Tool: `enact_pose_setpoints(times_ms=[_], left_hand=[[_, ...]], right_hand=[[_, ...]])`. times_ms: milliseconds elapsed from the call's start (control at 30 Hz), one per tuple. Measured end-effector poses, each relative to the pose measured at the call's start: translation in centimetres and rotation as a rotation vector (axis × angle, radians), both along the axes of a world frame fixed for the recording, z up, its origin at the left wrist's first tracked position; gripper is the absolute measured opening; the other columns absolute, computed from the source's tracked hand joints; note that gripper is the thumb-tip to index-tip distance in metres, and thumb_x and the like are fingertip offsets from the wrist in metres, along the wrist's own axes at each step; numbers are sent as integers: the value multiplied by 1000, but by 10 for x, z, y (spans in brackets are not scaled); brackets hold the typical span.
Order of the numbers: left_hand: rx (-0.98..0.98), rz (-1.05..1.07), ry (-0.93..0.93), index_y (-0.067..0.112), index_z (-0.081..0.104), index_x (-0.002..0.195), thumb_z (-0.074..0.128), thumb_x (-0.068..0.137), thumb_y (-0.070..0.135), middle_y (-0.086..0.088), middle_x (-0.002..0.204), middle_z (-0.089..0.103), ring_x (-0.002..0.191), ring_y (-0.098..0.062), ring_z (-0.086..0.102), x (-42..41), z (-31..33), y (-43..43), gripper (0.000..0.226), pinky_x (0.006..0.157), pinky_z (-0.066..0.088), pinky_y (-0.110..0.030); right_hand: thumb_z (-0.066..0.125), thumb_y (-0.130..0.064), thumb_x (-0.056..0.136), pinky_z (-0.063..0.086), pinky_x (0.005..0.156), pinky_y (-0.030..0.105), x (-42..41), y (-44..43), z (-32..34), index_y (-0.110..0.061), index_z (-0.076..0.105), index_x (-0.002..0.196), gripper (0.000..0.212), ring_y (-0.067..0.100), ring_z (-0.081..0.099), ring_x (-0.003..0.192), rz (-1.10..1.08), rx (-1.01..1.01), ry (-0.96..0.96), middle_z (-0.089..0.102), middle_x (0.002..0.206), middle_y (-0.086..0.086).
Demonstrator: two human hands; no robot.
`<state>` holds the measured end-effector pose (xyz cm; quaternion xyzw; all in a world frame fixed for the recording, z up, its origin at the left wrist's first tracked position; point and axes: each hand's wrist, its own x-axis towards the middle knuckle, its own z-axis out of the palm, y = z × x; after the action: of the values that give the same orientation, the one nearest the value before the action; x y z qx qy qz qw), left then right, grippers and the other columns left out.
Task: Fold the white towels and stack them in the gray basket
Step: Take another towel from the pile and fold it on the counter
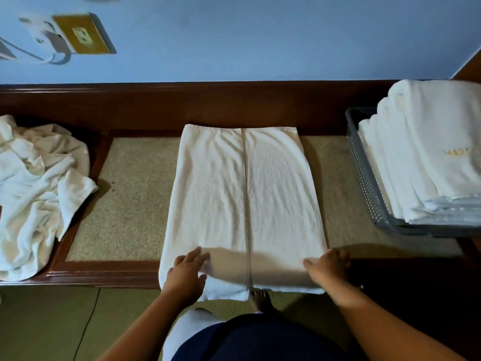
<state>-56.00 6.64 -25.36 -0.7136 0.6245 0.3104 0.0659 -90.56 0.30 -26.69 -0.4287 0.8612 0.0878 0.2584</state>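
A white towel (242, 194) lies flat on the wooden bench, its two long sides folded inward so the edges meet along a centre seam. Its near end hangs slightly over the bench's front edge. My left hand (188, 273) rests on the near left corner, fingers spread over the cloth with the thumb at the towel's edge. My right hand (329, 265) holds the near right corner, fingers curled around the edge. At the right stands the gray basket (364, 173), piled with several folded white towels (426, 152).
A heap of crumpled white towels (39, 188) lies at the bench's left end. The bench (125, 194) has a beige padded top and dark wooden frame, set against a blue wall with a socket plate (82, 33). My bare foot (260, 299) shows on the floor below.
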Motion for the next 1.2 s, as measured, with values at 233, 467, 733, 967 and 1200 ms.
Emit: enact_pose_setpoints(times_ms=[233,467,733,967,1200], left_hand=[[73,-33,55,44,29,154,54,100,39,20,166,10,151,-17,19,12,6,10,59,116,32,-50],[-21,106,237,34,57,136,62,98,32,15,147,52,134,-7,49,39,13,18,39,111,37,-25],[-14,230,303,37,60,129,62,98,33,2,121,68,111,-8,61,88,31,48,32,85,46,-25],[-46,333,370,35,64,117,66,96,20,27,91,72,84,16,65,116,39,69,26,68,43,-5],[-68,343,351,34,62,120,67,95,25,16,98,71,87,6,67,128,47,79,27,82,54,-28]], right_hand=[[76,-41,77,49,97,38,-10,-2,3,-3,63,124,62,38,58,115,-24,-39,-250,61,126,21],[79,-30,79,49,76,32,0,26,14,-8,65,104,36,34,66,97,-24,-147,-312,70,106,15],[63,-29,94,50,83,37,43,54,21,-7,50,125,40,38,63,106,-13,-207,-333,65,120,19],[54,-28,99,45,74,34,187,85,55,-18,41,140,44,36,65,104,199,-368,-542,67,116,15],[54,-32,94,40,106,37,259,122,19,-26,14,155,73,28,50,132,820,268,-595,48,147,9]])
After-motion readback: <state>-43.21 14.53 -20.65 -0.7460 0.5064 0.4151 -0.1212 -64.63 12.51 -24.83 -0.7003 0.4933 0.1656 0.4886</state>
